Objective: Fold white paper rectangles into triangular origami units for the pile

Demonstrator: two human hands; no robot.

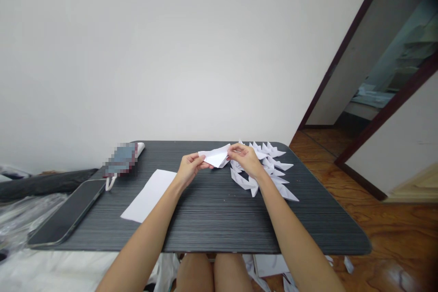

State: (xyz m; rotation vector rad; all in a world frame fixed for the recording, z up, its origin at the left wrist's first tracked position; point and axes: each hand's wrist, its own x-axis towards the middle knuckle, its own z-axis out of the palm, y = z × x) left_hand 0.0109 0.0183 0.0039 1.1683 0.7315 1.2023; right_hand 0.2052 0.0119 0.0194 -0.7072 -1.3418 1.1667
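A partly folded piece of white paper (216,156) is held up above the far half of the dark table. My left hand (192,167) pinches its left end between thumb and fingers. At the paper's right corner, my right hand (245,157) grips with thumb and fingertips. Just beyond and beside my right hand lie several folded paper boats (282,179), grouped on the table's right side; my hand and forearm cover some of them. A flat white sheet of paper (150,195) rests left of my left forearm, which hides part of its edge.
The dark striped table (222,223) stands against a white wall. A smartphone (70,212) lies at its left edge, near a blurred-out item (120,159) with a white strap. White paper pieces (348,264) are on the wooden floor. An open doorway is at right.
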